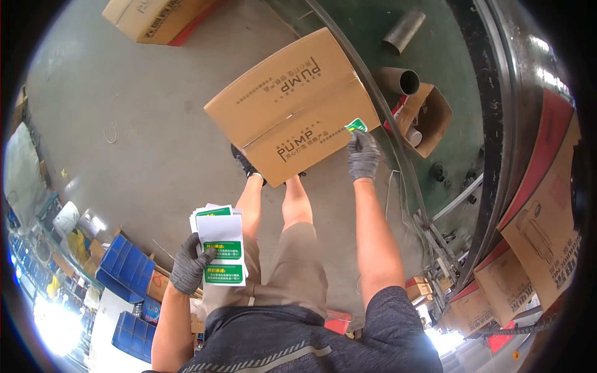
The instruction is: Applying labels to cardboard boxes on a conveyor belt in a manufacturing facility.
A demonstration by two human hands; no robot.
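Pinching a green sticker [357, 125] at the right end of a cardboard box [292, 105]

The fingers of the gloved right hand [364, 158] were drawn together at the sticker's near edge, apparently pinching it, though their undersides were hidden. The sticker was over the box's near right corner; whether it touched the cardboard could not be told. It was probably light, thin and floppy, easy to crease or to catch on the glove, so a hold on one edge or corner seemed best.

The gloved left hand [191, 268] was closed around the side of a stack of label sheets [221, 235], its thumb across the front one. The stack was uneven at the top and looked light and bendy; its sheets would likely slide over one another, so a firm hold on the side edge suited it.

The box was in front of the person's legs, partly hiding the shoes [241, 160]. Its walls looked stiff, but its weight could not be judged. Farther right lay two metal pipes [404, 32] near an open carton [443, 115]; blue bins [126, 266] were off to the left.
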